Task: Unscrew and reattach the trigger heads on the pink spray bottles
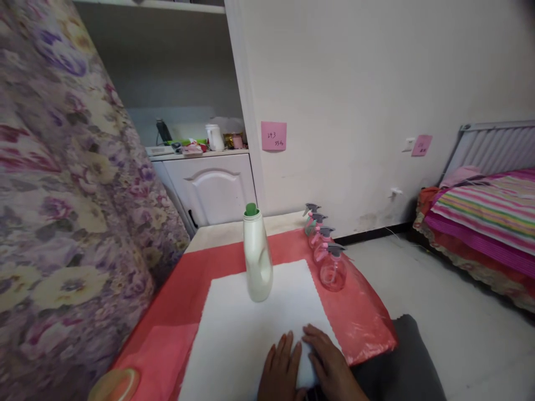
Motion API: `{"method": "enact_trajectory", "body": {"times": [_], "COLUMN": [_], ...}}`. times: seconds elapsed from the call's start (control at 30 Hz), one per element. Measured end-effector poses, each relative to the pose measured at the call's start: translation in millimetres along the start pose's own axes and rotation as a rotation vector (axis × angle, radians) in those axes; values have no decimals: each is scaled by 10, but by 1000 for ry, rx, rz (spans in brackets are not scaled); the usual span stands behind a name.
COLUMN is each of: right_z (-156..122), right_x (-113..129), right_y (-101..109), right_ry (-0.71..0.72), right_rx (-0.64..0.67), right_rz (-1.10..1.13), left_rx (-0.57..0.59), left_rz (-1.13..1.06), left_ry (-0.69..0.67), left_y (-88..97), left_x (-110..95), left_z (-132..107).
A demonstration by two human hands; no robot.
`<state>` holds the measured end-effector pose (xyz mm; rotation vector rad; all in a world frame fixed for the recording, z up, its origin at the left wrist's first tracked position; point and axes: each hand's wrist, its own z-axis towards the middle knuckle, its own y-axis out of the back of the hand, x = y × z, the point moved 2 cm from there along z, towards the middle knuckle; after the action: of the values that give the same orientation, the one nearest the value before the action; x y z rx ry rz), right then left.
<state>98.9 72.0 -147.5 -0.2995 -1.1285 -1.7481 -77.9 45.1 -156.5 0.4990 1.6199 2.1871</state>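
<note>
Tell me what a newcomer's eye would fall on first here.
Probably the tall pale bottle, standing upright on the white sheet mid-view. Next, perhaps, the four spray bottles lined up along the right side of the red table cover, then the flowered curtain hanging on the left.

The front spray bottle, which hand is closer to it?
Right. The right hand is on the near side of the front spray bottle, not touching; the left hand is farther left.
</note>
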Motion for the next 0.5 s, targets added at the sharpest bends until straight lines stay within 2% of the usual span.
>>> {"method": "enact_trajectory", "body": {"times": [0.1,0.2,0.27,0.33,0.43,0.5], "right_z": [10,31,39,42,52,66], "right_x": [-57,-81,-94,-107,-115,-112], "right_y": [20,18,13,11,12,20], "right_ry": [24,33,18,-10,-42,-53], "right_rx": [-24,-21,-5,17,49,45], "right_rz": [13,35,54,82,149,193], "left_rx": [-16,-124,-222,-287,-263,-228], "left_rz": [-1,-27,-107,-247,-521,-663], "left_ry": [-18,-62,-68,-14,122,205], "left_y": [-134,-164,-91,34,209,262], "left_x": [111,171,163,124,35,-12], "left_z": [-50,-31,28,121,284,365]}}
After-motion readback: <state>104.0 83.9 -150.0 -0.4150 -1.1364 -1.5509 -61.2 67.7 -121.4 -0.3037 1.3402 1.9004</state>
